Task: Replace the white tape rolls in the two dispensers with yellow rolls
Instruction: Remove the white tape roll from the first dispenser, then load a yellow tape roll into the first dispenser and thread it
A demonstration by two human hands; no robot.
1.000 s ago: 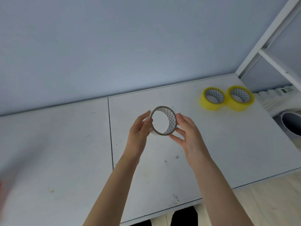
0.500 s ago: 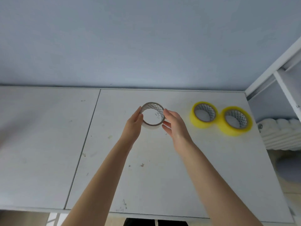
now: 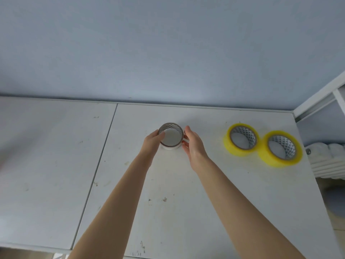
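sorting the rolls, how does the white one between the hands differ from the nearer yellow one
The white tape roll has only a thin layer of tape on its core; the nearer yellow roll carries a thick band, so it looks wider across. The white roll sits between the left hand and right hand; the yellow one lies untouched against a second yellow roll. Both lie flat on the table, with patterned cores.

I see a scuffed white two-panel tabletop [image 3: 56, 165] butting against a plain pale blue wall [image 3: 149, 43]. A white metal frame [image 3: 317, 98] and a white ribbed radiator [image 3: 328, 159] stand at right.
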